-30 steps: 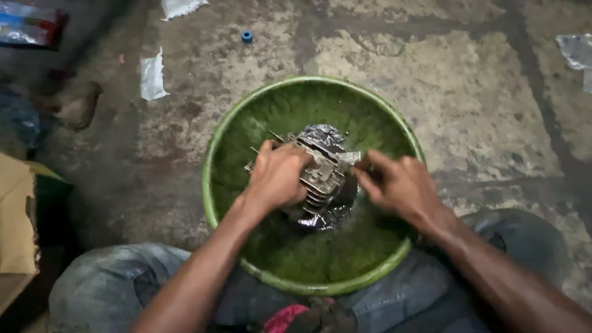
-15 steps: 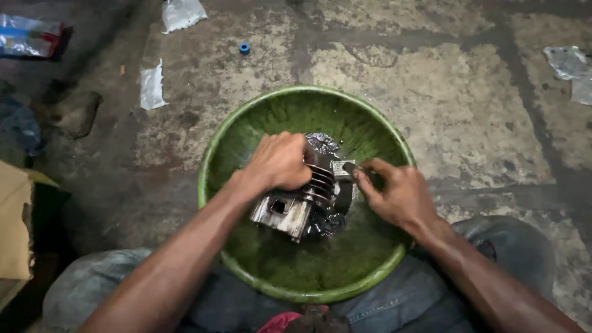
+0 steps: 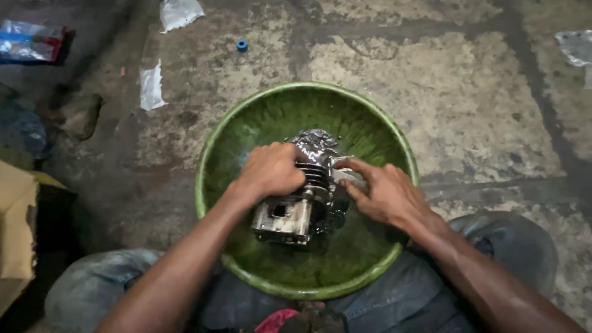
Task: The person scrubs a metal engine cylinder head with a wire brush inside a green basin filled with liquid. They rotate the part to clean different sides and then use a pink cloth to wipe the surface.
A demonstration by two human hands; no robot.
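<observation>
Finned metal engine part (image 3: 295, 206), grimy and wet, in green basin (image 3: 213, 154): left hand (image 3: 273, 169) grips it, right hand (image 3: 381, 192) pinches a small tool against it, cleaning seemingly unfinished.

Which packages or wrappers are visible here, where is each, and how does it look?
Packet: top left on floor, flat, shiny, blue, red and white.
Clear bag: top centre-left, crumpled, whitish.
Plastic scrap: left of green basin, small, white.
Clear wrapper: top right edge, crumpled.
Cardboard box: left edge, tan.
</observation>
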